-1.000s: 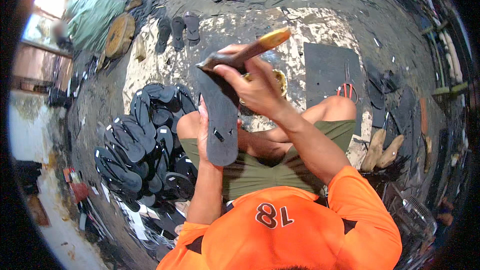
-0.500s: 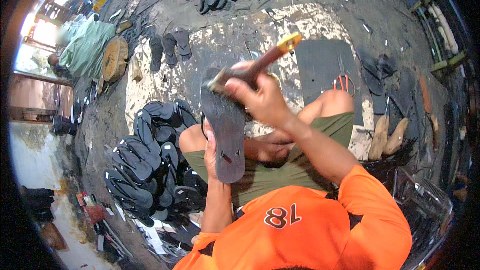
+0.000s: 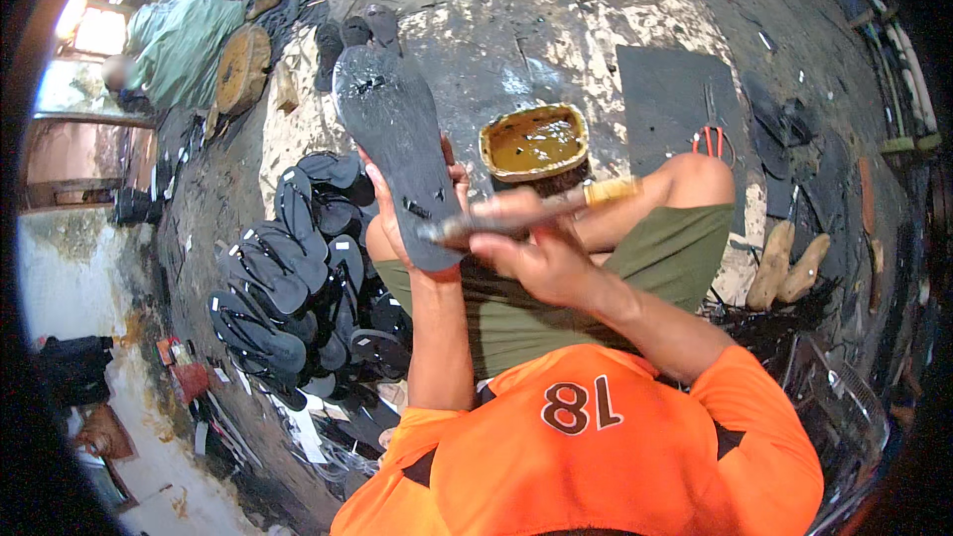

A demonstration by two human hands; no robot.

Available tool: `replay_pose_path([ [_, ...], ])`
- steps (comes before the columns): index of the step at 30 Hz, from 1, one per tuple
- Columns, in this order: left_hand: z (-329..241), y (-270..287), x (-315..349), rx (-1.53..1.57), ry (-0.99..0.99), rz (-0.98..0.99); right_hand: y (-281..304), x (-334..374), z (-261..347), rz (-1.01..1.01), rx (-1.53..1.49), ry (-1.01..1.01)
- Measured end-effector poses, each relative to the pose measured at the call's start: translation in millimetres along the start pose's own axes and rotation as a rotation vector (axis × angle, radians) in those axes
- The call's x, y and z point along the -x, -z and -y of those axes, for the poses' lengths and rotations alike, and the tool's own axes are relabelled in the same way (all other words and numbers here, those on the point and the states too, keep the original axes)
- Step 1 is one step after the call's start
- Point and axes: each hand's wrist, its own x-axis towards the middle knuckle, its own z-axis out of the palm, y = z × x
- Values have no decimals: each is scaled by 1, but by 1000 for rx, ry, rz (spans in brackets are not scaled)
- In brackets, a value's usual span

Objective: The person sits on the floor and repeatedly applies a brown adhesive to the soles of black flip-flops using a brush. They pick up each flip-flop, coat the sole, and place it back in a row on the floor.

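**Sole in one hand, brush in the other**

The left hand [image 3: 397,223] holds a dark sole [image 3: 397,149] upright from behind, fingers curled round its lower edge, palm against its back. The sole stands at about 11 o'clock from the picture's middle, toe end up, with small pale scuffs on its face.

The right hand [image 3: 541,258] is closed round the handle of a brush [image 3: 526,213], thumb and fingers pressed together on it. The brush lies almost level, its dark tip touching the sole's lower right edge, its pale wooden end pointing toward 2 o'clock.

Just beyond the brush, at 12 o'clock, a tin [image 3: 534,142] of yellow-brown glue sits on the stained floor [image 3: 596,30]. At 2 o'clock lies a dark rubber sheet [image 3: 665,99] with red-handled pliers [image 3: 710,139] on its lower right corner. A pile of black sandals [image 3: 288,288] fills 9 o'clock, close by the left forearm. More soles [image 3: 357,35] lie at 11 o'clock, beside a round wooden block [image 3: 243,69]. Two pale lasts [image 3: 789,268] rest at 3 o'clock, just past the knee. The person wears an orange shirt [image 3: 596,447] and green shorts [image 3: 596,278]. Another person in green [image 3: 184,35] sits far off at 10 o'clock.
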Motion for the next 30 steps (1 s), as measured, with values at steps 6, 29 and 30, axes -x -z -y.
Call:
replay_pose_path([
  [6,13,7,-17,113,69,130,17,-29,13,143,193,358],
  [29,30,106,-124,-171,316,-559,121,-68,-3,-540,83,-10],
  [30,25,98,-121,-229,354,-462,126,-68,-7,-561,101,-25],
])
